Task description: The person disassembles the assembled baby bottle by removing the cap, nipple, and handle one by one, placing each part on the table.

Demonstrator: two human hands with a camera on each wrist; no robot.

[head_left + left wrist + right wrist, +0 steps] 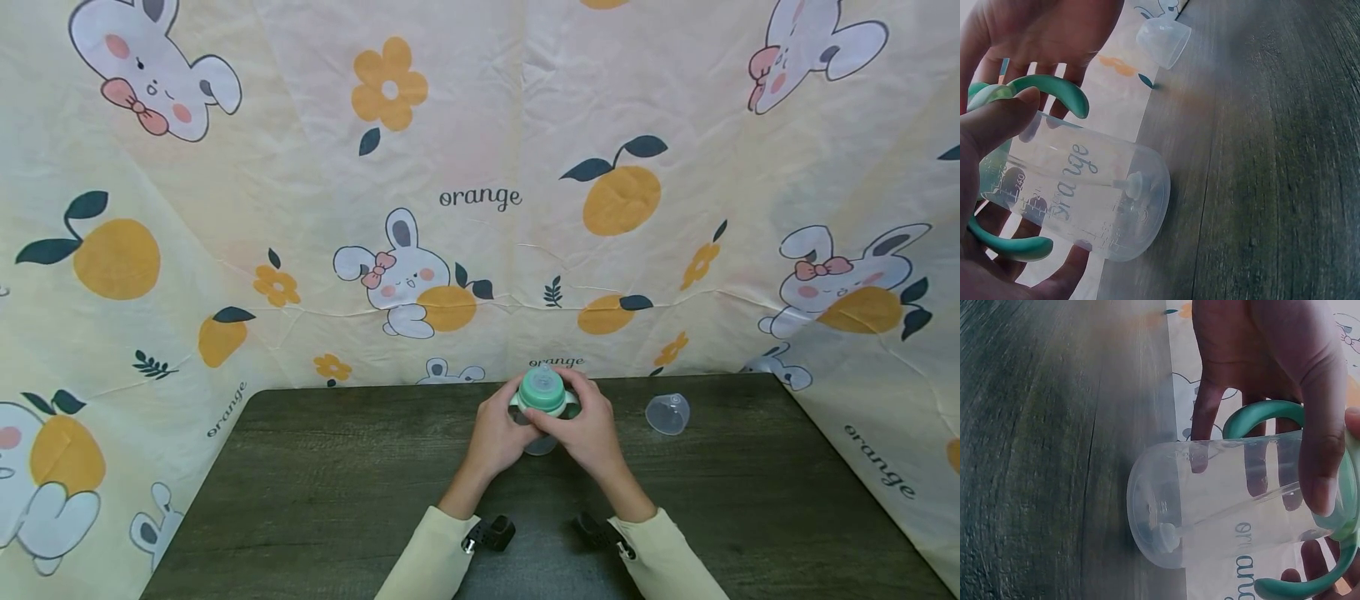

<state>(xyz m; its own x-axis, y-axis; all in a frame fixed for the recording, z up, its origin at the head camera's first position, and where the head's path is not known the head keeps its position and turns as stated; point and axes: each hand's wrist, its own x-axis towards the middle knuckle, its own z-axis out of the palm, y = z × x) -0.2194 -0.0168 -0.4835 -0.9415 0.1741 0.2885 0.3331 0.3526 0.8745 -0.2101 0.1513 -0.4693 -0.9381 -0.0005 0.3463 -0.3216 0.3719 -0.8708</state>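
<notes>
A clear baby bottle (1091,181) with a green lid (542,390), two curved green handles (1297,589) and printed measuring marks is between both hands. Inside it runs a thin straw with a rounded weight (1137,186) at its end. My left hand (497,433) holds the bottle from the left, its thumb up by the collar and handle. From the right, my right hand (588,425) grips it, with the thumb (1322,462) pressed near the collar and fingers behind the clear wall. In the head view the hands hide most of the bottle's body.
A clear cap (667,414) stands on the dark wooden table (337,500), right of the hands. Behind the table's far edge hangs a cloth (480,125) printed with rabbits and oranges. Black wrist cameras (495,533) are strapped at both sleeves.
</notes>
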